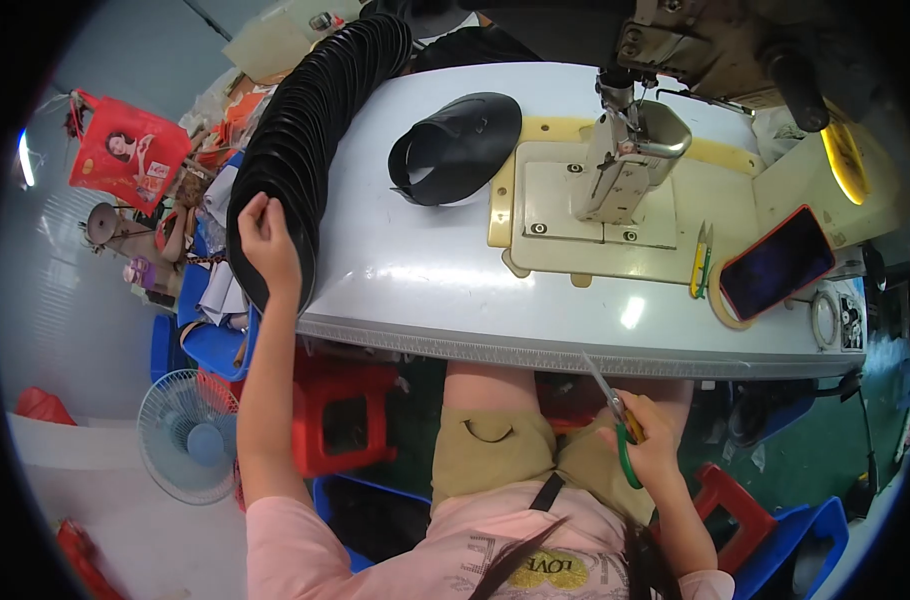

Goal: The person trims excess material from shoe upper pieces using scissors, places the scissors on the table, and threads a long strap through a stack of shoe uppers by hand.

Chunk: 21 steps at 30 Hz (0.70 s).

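My left hand (pixel 268 240) is at the near end of a long row of nested black pieces (pixel 310 120), along the table's left side. Its fingers are closed, and what they hold, if anything, is hidden. Near my lap, below the table's front edge, my right hand (pixel 647 442) holds scissors (pixel 612 400) with green and orange handles, blades pointing up and left. One curved black piece (pixel 460 145) lies apart on the white table (pixel 405 270), left of the sewing machine (pixel 615 180).
Right of the machine are yellow snips (pixel 700 262), a phone (pixel 778 263) and a tape roll (pixel 725 298). A ruler strip (pixel 455 345) lines the front edge. A fan (pixel 200 437), red stool (pixel 345 420) and blue bin (pixel 213 345) stand left.
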{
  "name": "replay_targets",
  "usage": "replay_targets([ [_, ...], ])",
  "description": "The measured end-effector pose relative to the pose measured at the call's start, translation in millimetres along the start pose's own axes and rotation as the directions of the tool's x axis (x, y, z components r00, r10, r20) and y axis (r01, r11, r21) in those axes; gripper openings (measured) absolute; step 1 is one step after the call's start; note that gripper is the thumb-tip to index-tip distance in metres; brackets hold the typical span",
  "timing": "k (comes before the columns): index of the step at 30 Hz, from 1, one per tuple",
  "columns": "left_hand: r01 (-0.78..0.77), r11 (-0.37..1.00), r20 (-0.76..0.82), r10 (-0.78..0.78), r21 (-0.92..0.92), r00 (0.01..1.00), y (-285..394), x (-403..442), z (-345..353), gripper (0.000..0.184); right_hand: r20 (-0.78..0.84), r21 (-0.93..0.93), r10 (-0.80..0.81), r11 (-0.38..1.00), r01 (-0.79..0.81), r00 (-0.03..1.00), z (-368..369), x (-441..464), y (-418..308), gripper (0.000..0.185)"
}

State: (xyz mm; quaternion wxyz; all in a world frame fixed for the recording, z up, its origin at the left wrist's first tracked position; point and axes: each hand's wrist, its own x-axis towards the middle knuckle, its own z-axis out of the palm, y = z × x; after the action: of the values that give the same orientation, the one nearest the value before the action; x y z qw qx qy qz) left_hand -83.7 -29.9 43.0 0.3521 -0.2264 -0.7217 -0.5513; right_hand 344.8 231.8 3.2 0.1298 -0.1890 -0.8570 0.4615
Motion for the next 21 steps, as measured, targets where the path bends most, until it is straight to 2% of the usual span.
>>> replay_targets([
  [2,-0.017,1.000,0.206,0.020,-0.016,0.978,39,-18,16,0.022,-0.016,0.022,-0.032,0.999,0.033,0.999,2,-1,1,0.050],
  [3,0.072,0.996,0.328,-0.052,-0.049,0.943,40,-22,26,0.024,-0.011,0.044,-0.043,0.998,0.043,0.999,4,-1,0,0.050],
  [4,0.112,0.994,0.421,-0.104,0.006,0.901,49,-23,41,0.029,-0.006,0.064,-0.055,0.996,0.055,0.998,6,0,-1,0.050],
  [6,0.382,0.924,0.596,-0.324,0.031,0.735,40,-17,76,0.064,0.012,0.079,-0.076,0.994,0.075,0.997,8,2,-6,0.050],
  [7,0.502,0.853,0.637,-0.469,0.146,0.612,46,-7,92,0.081,0.021,0.075,-0.081,0.994,0.080,0.996,9,2,-10,0.051],
  [8,0.473,0.843,0.679,-0.504,0.254,0.534,31,3,109,0.085,0.027,0.071,-0.084,0.994,0.082,0.996,10,2,-14,0.051],
  [10,0.559,0.708,0.710,-0.649,0.432,0.274,4,26,138,0.071,0.044,0.107,-0.043,0.994,0.039,0.998,11,0,-21,0.051],
  [13,0.508,0.653,0.654,-0.726,0.562,0.210,-20,32,153,0.050,0.080,0.093,-0.007,0.996,-0.001,0.997,9,-6,-25,0.052],
  [16,0.644,0.615,0.581,-0.753,0.455,0.309,-8,17,152,0.033,0.054,0.091,-0.060,0.994,0.055,0.997,12,-13,-12,0.053],
  [17,0.673,0.654,0.666,-0.676,0.344,0.316,-15,12,149,0.037,0.064,0.109,-0.066,0.992,0.058,0.996,11,-14,-9,0.054],
  [20,0.744,0.667,0.558,-0.609,-0.024,0.564,43,-16,127,0.049,0.125,0.181,-0.055,0.983,0.031,0.991,8,-18,-3,0.059],
  [21,0.680,0.729,0.569,-0.528,-0.078,0.631,54,-27,118,0.057,0.156,0.215,-0.033,0.977,-0.002,0.987,9,-20,-1,0.062],
])
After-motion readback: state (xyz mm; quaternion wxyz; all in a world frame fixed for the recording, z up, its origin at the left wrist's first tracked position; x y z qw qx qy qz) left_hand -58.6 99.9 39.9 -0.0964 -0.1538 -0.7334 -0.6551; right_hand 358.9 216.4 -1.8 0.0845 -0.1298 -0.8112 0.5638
